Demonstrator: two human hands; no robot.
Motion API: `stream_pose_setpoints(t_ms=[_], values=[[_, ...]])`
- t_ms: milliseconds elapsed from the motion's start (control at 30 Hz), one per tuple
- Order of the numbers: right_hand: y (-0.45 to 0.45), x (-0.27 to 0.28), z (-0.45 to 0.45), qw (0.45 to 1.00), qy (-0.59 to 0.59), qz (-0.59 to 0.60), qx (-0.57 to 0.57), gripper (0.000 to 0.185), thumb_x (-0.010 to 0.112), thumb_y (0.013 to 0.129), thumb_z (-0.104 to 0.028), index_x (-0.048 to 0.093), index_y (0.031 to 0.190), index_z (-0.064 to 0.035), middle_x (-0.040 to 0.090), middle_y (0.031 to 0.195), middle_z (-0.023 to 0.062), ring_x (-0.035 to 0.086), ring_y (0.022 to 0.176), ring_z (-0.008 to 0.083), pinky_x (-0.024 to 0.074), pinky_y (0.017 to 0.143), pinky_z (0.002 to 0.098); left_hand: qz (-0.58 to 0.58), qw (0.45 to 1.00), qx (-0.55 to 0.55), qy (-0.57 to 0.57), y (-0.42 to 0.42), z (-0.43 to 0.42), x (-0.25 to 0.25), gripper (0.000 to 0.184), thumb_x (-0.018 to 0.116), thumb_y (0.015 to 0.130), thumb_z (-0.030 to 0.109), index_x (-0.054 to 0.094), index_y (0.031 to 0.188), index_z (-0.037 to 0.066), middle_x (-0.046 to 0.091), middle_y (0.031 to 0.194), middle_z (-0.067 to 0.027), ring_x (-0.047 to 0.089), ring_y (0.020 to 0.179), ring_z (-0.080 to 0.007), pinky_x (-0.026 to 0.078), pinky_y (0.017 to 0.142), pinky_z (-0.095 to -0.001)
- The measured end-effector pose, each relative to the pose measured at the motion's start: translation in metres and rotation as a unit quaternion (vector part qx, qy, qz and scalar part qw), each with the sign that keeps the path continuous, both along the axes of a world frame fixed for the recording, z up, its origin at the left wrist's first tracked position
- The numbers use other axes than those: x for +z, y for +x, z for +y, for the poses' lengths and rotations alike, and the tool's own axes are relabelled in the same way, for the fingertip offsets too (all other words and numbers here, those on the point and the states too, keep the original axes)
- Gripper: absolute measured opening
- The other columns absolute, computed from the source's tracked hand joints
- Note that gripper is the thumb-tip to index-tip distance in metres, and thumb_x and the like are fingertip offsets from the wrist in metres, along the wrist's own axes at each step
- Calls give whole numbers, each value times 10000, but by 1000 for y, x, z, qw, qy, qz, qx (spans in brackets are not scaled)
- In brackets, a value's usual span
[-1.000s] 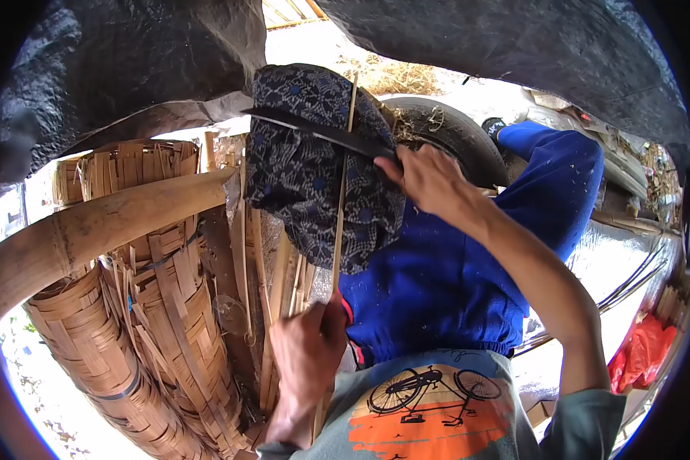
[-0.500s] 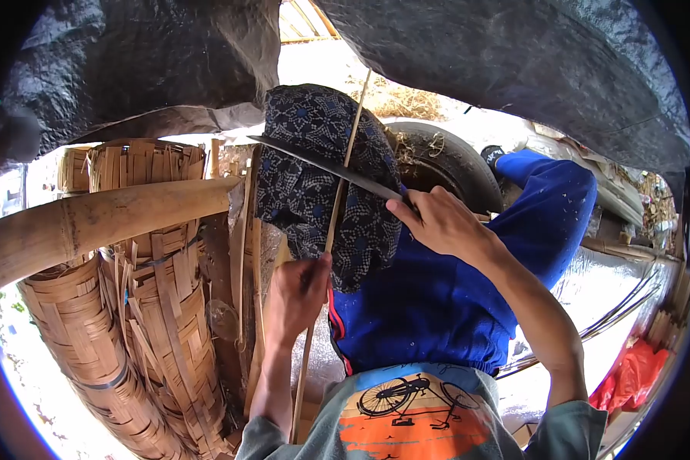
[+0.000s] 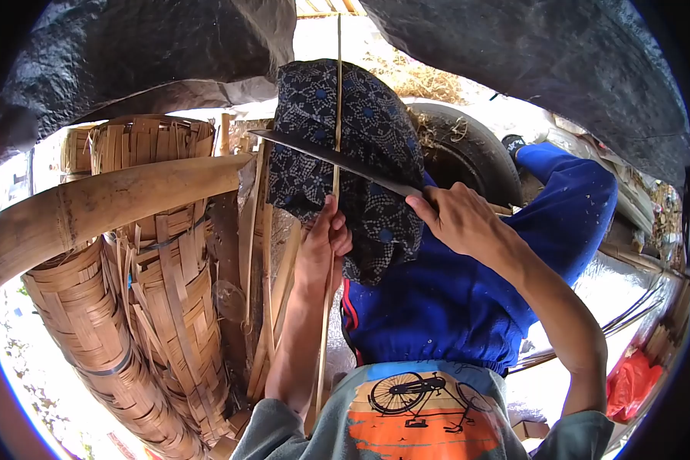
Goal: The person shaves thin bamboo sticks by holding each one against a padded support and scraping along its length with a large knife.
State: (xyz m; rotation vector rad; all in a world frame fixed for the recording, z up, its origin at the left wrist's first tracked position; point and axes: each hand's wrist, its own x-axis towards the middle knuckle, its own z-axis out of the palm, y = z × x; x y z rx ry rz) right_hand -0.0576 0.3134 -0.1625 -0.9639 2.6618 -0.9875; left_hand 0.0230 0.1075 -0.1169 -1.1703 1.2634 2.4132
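A long knife [image 3: 314,149] with a dark blade lies across a thin pale bamboo strip [image 3: 339,84]. My right hand [image 3: 461,218] is closed round the knife's handle. Just below the blade, my left hand [image 3: 323,244] pinches the strip, which runs on down past the wrist toward my shirt. Behind blade and strip, a dark patterned cloth [image 3: 383,123] with blue spots is draped over my leg. The blade touches or nearly touches the strip; the exact contact is hard to make out.
Tall woven bamboo baskets [image 3: 92,322] stand at the left, with a thick bamboo pole [image 3: 115,201] crossing above them. A tyre [image 3: 475,146] lies beyond the cloth. Dark sheeting [image 3: 544,46] hangs overhead, and a red plastic bag [image 3: 633,383] is at the right.
My left hand has moved up along the strip, closer to the blade. The strip now stands more upright. My right hand still holds the knife in nearly the same pose.
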Motion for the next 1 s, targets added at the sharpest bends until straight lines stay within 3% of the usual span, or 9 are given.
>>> stream_pose_setpoints(t_ms=[367,500,567,600,700,733,867,900,1000], values=[[-3,2,-13,999,35,-32,15,525,537,927,-443,523,606,-28,505,454,168,558,411,326,451,370,402,-8,992,71,101,28,9,23,362,481,984,382,445,703,156,271,486,81,257,462,-43,239,464,-206],[-34,-35,-20,996,47,54,-51,495,486,958,-417,574,683,-15,548,495,166,586,436,333,476,404,418,-38,985,84,147,53,33,57,401,449,995,375,406,657,164,257,478,73,232,464,-60,213,473,-225],[-61,-52,-7,962,73,247,96,496,440,980,-408,592,788,23,575,593,197,583,492,330,488,473,416,-31,982,71,171,57,30,63,419,443,996,380,401,637,168,251,471,71,226,467,-63,202,481,-232],[-75,-50,-7,985,148,-52,72,405,452,984,-306,566,1079,70,564,695,200,573,592,312,478,548,389,-44,984,73,153,57,26,62,423,446,993,386,400,632,170,244,470,70,226,469,-63,202,484,-230],[-62,-43,0,986,108,56,115,443,495,946,-174,431,1310,71,501,715,161,525,638,270,449,571,358,-41,986,92,132,50,21,49,416,484,980,383,442,637,151,262,474,71,240,457,-55,203,477,-228],[-53,-34,6,951,81,246,166,493,526,892,-76,408,1352,58,448,677,101,478,611,223,423,564,325,-23,997,57,56,42,20,44,399,507,972,366,471,654,127,277,478,73,251,448,-51,207,464,-231],[-24,-19,18,962,10,199,186,419,564,888,-70,496,1289,34,454,699,82,423,587,188,394,530,323,-22,971,-54,-232,6,8,17,398,543,963,292,571,661,33,412,476,40,368,422,-49,251,420,-235],[-20,-7,20,968,-17,175,177,329,589,895,-128,555,1186,23,457,665,79,423,558,193,392,504,330,-17,926,-140,-350,-2,5,15,418,542,962,280,582,642,15,456,473,19,410,423,-56,275,417,-233],[-5,-2,26,987,-19,121,105,252,631,895,-254,609,927,-5,458,582,77,431,495,210,392,448,349,-26,884,-188,-427,-18,7,5,429,569,944,264,596,617,-12,529,487,-28,476,433,-80,327,427,-248]])
